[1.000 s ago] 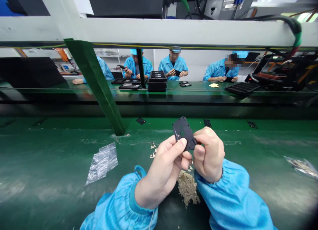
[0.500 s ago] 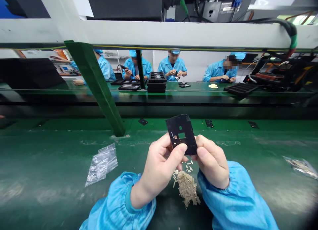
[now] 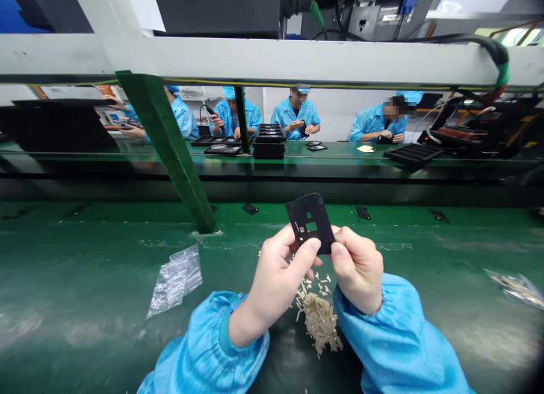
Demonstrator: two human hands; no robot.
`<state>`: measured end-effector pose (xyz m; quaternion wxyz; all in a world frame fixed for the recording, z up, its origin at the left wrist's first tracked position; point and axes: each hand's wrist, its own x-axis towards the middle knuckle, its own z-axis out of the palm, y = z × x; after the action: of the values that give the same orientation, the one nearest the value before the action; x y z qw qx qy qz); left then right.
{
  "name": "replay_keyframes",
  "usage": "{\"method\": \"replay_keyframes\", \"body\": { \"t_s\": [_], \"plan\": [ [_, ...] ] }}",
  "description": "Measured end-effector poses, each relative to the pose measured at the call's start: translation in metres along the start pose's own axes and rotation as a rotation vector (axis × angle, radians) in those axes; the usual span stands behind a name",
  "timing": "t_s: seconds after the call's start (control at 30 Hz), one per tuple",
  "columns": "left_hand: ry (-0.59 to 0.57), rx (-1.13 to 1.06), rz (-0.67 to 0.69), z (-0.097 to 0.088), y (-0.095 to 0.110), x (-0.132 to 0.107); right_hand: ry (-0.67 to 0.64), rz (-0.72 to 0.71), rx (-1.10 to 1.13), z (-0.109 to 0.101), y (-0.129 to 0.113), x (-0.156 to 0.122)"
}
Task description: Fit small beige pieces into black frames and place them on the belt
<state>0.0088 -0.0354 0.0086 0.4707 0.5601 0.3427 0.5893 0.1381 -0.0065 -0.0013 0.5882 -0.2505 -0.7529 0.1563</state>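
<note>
A thin black plate (image 3: 321, 215) with square cutouts and one rounded corner is held up tilted in front of me. My left hand (image 3: 284, 269) pinches it from the lower left, thumb on its face and fingers behind. At the lower right edge, the closed thumb and fingers of my right hand (image 3: 357, 263) grip the same plate. Whether a small piece sits under the right fingertips is hidden. Below the hands, a pile of small beige strips (image 3: 321, 323) lies on the green table (image 3: 106, 280), with loose ones scattered above it.
Clear plastic bags (image 3: 176, 280) lie at the left, and another bag holding beige pieces (image 3: 516, 286) at the right. Several black plates, one (image 3: 363, 212) right of centre, lie along the far green strip. A slanted green post (image 3: 170, 156) stands at left. Co-workers sit opposite.
My right hand has shifted slightly up and left along the plate's edge. The plate has risen a little. The black plates on the far strip have moved slightly right.
</note>
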Motion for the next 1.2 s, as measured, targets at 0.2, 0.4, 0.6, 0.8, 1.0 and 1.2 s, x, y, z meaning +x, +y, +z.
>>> {"method": "replay_keyframes", "body": {
  "t_s": [0.2,0.4,0.6,0.8,1.0,1.2],
  "plan": [
    [0.144,-0.071,0.165,-0.012,-0.001,0.011,0.182,-0.006,-0.237,-0.022,0.035,0.012],
    [0.092,0.158,0.245,-0.023,0.009,0.011,-0.277,0.258,-1.125,-0.020,0.132,0.004],
    [-0.020,0.536,0.203,-0.037,-0.011,0.038,-0.403,0.449,-1.203,-0.019,0.195,-0.033],
    [-0.469,1.274,-0.079,-0.053,-0.060,0.063,-0.522,0.530,-1.106,-0.022,0.213,-0.042],
    [-0.693,1.463,-0.304,-0.065,-0.093,0.068,-0.646,0.530,-0.967,-0.013,0.222,-0.045],
    [-0.824,1.469,-0.373,-0.061,-0.106,0.070,-0.689,0.542,-0.918,-0.008,0.225,-0.049]
  ]
}}
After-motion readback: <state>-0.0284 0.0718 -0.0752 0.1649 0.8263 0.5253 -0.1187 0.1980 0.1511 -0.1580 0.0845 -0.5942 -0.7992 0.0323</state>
